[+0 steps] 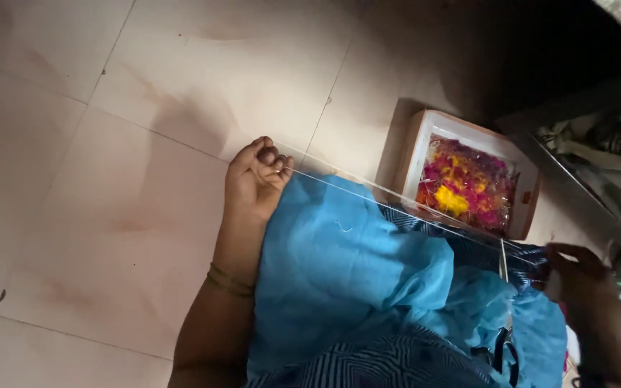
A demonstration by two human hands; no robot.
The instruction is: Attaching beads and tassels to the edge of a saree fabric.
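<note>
Bare tiled floor [109, 144] lies wide open to the left and far side, easy passage there. A taut white thread [368, 190] stretches across the lap, barring the way between left hand [256, 179] and right hand [576, 276]. A white box of flowers [468, 179] blocks the floor's right side; a metal frame [576, 187] crowds just beyond it.

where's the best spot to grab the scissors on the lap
Probably by the dark handle loops of the scissors, coming from above: they lie on the blue cloth with the blades pointing up toward the taut thread, so the handles are nearest the right hand.
</note>
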